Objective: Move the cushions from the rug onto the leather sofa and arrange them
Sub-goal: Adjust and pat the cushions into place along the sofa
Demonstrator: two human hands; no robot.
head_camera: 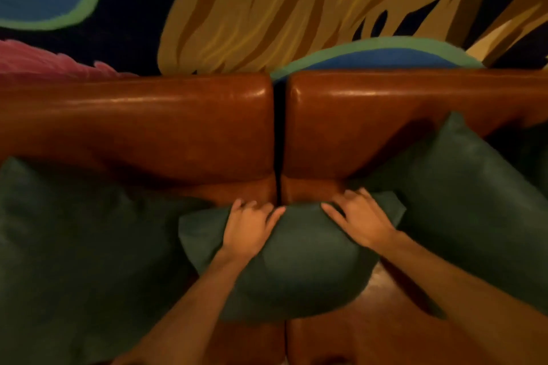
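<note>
A brown leather sofa (178,115) fills the middle of the view, its two back sections split by a dark gap. Three dark green cushions lie on it. The small middle cushion (296,261) sits on the seat over the gap. My left hand (249,228) grips its top edge on the left, fingers curled over the rim. My right hand (361,219) grips the top edge on the right, fingers bent over the far side. A large left cushion (74,246) leans at the left. A large right cushion (462,201) leans against the backrest at the right.
Behind the sofa rises a painted wall (267,9) with yellow, blue, green and pink shapes. Bare leather seat (385,329) shows below the middle cushion at the lower right. The rug is out of view.
</note>
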